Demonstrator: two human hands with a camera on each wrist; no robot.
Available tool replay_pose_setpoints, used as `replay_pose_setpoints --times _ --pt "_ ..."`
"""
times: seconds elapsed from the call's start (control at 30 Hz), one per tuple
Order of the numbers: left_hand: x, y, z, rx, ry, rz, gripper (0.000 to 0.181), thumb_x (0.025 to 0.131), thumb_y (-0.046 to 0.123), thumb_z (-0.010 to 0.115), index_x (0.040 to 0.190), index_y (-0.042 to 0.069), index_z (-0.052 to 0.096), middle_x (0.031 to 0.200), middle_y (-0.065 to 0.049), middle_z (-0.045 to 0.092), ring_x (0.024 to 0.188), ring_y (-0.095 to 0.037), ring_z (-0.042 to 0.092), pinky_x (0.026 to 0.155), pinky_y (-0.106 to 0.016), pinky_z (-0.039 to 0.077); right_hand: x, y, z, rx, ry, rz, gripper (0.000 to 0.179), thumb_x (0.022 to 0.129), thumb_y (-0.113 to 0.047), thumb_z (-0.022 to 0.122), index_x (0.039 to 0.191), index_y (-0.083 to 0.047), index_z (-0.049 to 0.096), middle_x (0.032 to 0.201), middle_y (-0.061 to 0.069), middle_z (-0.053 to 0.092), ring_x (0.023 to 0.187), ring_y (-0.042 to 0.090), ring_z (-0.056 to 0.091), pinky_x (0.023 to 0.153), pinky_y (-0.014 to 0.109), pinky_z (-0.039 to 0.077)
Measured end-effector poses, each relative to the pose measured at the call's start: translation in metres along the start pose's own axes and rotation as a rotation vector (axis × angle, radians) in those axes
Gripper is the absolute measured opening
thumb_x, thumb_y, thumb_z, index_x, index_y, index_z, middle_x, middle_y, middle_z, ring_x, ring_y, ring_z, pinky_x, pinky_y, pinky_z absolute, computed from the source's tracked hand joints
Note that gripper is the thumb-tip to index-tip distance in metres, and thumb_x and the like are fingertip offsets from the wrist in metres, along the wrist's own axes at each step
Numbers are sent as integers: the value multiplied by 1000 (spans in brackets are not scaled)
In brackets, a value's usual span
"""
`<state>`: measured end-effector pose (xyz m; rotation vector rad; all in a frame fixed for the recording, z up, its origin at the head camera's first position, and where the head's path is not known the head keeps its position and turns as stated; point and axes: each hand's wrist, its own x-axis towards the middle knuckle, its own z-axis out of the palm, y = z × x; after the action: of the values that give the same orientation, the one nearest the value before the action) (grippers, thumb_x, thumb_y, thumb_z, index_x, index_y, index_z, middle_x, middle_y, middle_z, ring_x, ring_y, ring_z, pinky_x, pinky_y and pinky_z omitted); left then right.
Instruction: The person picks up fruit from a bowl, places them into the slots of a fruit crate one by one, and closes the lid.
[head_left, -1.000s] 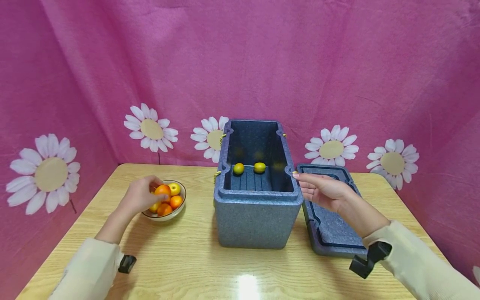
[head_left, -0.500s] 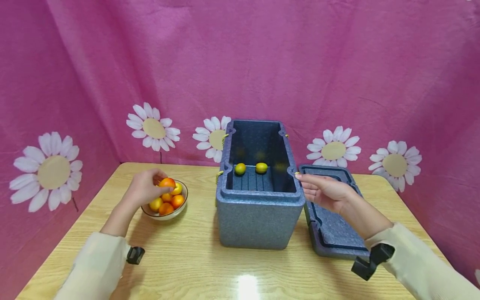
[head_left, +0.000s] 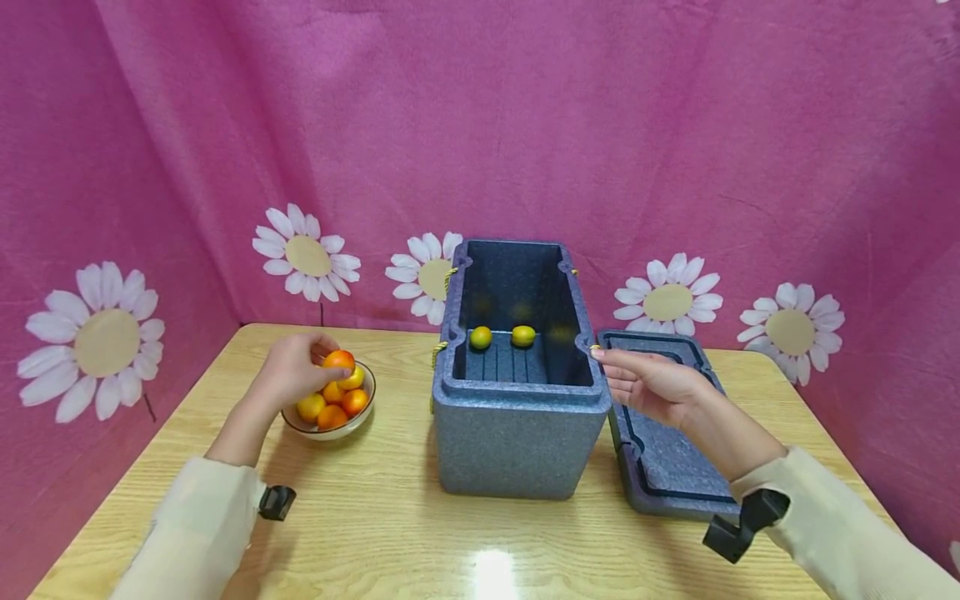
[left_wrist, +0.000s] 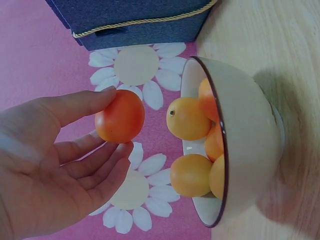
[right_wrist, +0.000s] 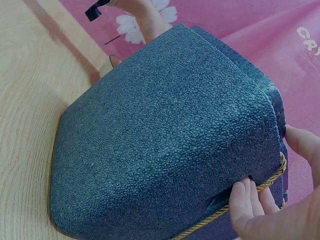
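- Where the head view sets the held orange fruit (head_left: 339, 360) against the pile, the left wrist view shows it clear of the bowl (left_wrist: 255, 135), with a gap between it and the nearest yellow fruit (left_wrist: 187, 120).
- Left hand (left_wrist: 55, 155): clamped on the orange fruit, thumb on one side and fingertips on the other, at the left of the scene.
- Right hand (head_left: 652, 381): thumb and fingers apart, thumb at the right rim of the box (head_left: 517, 450). Only the right wrist view shows the fingers laid on the box's right side, over a yellow rope (right_wrist: 215, 214).
- Box interior: visible to the head view alone, with two small fruits on its floor, left fruit (head_left: 480, 337) and right fruit (head_left: 523, 336) apart. The wrist views show only outer walls.
- Obstructions: the box stands between the two hands, its left wall between bowl and interior. From the right wrist, it hides nearly all of the bowl.
- Surroundings: the lid (head_left: 686, 450) lies on the table (head_left: 360, 525) just right of the box, partly covered by the right hand and forearm. Pink cloth (head_left: 480, 125) with white daisies (head_left: 105, 342) hangs behind.
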<state>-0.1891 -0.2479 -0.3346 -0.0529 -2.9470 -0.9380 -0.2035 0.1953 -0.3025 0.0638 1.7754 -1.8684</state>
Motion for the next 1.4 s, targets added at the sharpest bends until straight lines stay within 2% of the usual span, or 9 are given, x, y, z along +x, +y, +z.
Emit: replay_pose_setpoints --times 0.43,0.57,0.73,0.8,1.0,1.2,1.3,1.4 --pt "7 18 -3 8 -41 -15 42 85 24 70 115 -3 60 109 -21 65 98 -33 59 86 -43 51 1 1 0 -20 4 2 79 92 -31 63 149 1 20 121 0 50 95 -1 62 84 18 54" --pt "11 26 -4 6 -43 -4 41 84 24 71 114 -2 61 108 -20 65 98 -32 59 86 -42 51 1 0 0 -20 10 4 80 92 -31 64 150 1 19 123 1 50 95 -1 63 84 18 54" --pt "16 37 -7 -3 -29 18 40 83 24 73 111 -3 63 104 -20 67 96 -31 60 86 -42 51 1 0 0 -24 13 6 81 92 -32 63 150 1 17 133 6 44 95 -1 62 83 17 54" --pt "19 41 -8 3 -19 33 39 82 23 74 110 -3 63 103 -20 67 95 -31 61 86 -42 51 1 0 0 -23 10 5 81 92 -31 63 150 1 17 129 4 47 95 -1 62 83 17 54" --pt "24 55 -13 0 -19 46 40 82 22 74 110 -3 63 106 -21 67 98 -32 60 89 -43 51 0 -1 0 9 -3 0 74 92 -29 64 147 0 23 102 -8 62 94 1 64 83 19 55" --pt "27 64 -17 -10 -28 54 40 83 22 73 112 -3 61 108 -22 66 101 -33 60 89 -43 51 -1 -1 0 19 -10 3 73 92 -28 64 146 0 24 100 -8 63 93 2 64 83 20 55" --pt "28 68 -19 -14 -25 63 39 83 21 72 112 -3 61 109 -22 66 103 -34 60 91 -43 51 0 -1 0 14 -8 7 76 92 -28 63 148 0 21 105 -6 60 94 1 63 84 19 55" --pt "30 73 -21 -12 -25 63 39 83 22 72 112 -2 62 111 -21 66 104 -34 60 91 -43 51 0 -1 1 7 1 14 80 92 -29 64 150 0 17 125 3 53 95 1 62 83 19 55"
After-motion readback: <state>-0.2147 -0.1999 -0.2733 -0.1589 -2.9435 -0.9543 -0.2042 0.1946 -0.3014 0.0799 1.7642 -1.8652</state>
